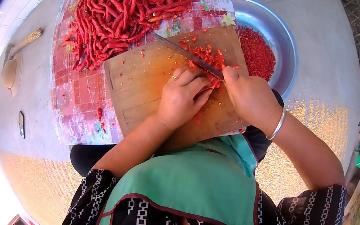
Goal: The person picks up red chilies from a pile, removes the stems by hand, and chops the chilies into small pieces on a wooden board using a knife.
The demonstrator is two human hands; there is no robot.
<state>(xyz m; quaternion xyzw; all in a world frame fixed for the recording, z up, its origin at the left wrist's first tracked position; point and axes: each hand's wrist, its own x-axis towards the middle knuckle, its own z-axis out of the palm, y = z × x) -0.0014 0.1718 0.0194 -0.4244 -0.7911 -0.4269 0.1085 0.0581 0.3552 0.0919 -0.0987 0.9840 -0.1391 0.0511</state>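
My right hand (251,97) grips the handle of a kitchen knife (179,49), whose blade points to the far left across a wooden cutting board (138,88). Under and just beyond the blade lie chopped red chili peppers (211,59). With bent fingers, my left hand (183,95) holds red chili peppers (214,83) down on the board, right beside the blade. Its fingertips partly hide them. A large heap of whole red chili peppers (126,6) covers the far left of the table.
A patterned cloth (78,99) covers the table under the board. To the far right, a metal basin (289,50) holds chopped chili (257,54). A phone (22,124), a straw hat (12,73) and a small brush (28,39) lie on the floor at left. Grain (318,122) is spread at right.
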